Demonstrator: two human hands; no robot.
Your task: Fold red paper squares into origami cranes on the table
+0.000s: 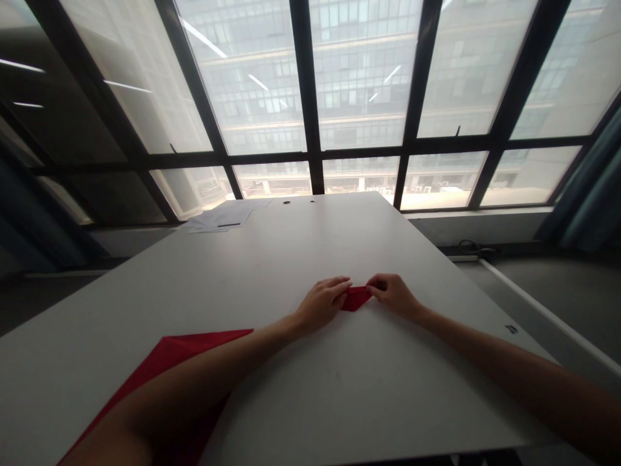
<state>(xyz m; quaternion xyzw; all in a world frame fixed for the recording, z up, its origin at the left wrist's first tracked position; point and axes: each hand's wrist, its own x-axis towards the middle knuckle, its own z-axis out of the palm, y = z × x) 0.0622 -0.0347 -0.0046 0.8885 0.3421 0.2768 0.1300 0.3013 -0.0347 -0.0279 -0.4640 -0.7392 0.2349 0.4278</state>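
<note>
A small folded piece of red paper (357,298) lies on the white table between my two hands. My left hand (321,303) covers its left end, with the thumb and fingers holding that side down. At the opposite corner, my right hand (394,295) pinches the upper edge between thumb and curled fingers. The fingertips hide both ends of the folded paper. Under my left forearm is a larger red sheet (179,347), partly hidden by the arm.
The white table (291,259) reaches toward large windows. Loose white papers (218,219) with a dark pen-like item (229,224) lie at its far left. A small dark mark (511,329) is near the right edge. Cables (473,247) lie beyond that edge.
</note>
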